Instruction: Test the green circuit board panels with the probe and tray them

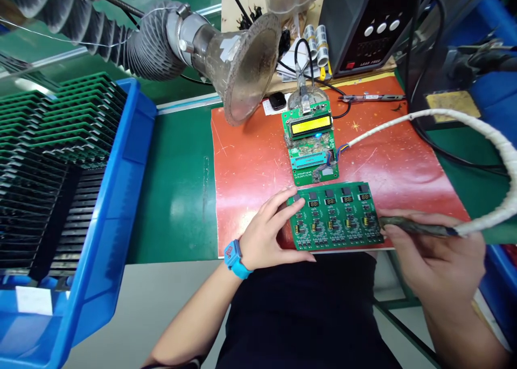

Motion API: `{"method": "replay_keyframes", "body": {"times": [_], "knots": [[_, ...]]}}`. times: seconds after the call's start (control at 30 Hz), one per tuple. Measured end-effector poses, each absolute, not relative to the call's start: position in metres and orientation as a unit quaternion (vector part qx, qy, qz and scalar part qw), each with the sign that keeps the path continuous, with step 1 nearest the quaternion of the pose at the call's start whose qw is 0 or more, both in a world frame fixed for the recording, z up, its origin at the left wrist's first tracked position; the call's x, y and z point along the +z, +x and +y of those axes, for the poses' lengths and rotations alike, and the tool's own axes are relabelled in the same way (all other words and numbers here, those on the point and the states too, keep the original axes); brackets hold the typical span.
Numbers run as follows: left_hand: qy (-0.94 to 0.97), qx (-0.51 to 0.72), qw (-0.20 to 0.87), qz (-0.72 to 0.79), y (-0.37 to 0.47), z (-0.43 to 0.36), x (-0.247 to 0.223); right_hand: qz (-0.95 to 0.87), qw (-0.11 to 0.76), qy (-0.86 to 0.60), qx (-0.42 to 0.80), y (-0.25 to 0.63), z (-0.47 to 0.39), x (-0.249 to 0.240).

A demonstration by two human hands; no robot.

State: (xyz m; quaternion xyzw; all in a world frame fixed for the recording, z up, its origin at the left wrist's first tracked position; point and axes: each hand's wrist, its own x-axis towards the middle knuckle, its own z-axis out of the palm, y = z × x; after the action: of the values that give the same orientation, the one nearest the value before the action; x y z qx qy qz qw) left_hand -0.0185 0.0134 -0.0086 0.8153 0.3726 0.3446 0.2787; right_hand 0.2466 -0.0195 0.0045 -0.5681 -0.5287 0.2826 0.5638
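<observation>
A green circuit board panel [333,218] lies near the table's front edge, bearing a row of small digit displays. Across its left end my left hand [269,231] is spread open, two fingertips resting on the far left corner and the thumb stretched along the front edge. My right hand [440,256] is closed around a dark, tape-wrapped probe [416,226]. The probe's front end meets the panel's right edge; its very tip is too small to make out. From its back runs a white-wrapped cable [464,115] to a green programmer board [311,143] with a lit yellow screen.
A blue bin [95,239] on the left holds stacked green boards [81,110]. A clear fume hood [252,70] on a grey hose hangs over the red mat [250,169]. A black soldering station [371,29] stands at the back right, with a pen [374,98] before it.
</observation>
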Motion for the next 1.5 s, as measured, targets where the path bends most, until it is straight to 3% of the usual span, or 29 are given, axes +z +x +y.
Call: {"method": "replay_keyframes", "body": {"times": [0.9, 1.5], "knots": [[0.804, 0.372, 0.270, 0.377, -0.016, 0.011, -0.009, -0.523, 0.511, -0.627, 0.270, 0.240, -0.017, 0.015], [0.798, 0.379, 0.276, 0.379, -0.017, 0.011, -0.009, -0.486, 0.537, -0.620, 0.301, 0.242, -0.019, 0.012]]}}
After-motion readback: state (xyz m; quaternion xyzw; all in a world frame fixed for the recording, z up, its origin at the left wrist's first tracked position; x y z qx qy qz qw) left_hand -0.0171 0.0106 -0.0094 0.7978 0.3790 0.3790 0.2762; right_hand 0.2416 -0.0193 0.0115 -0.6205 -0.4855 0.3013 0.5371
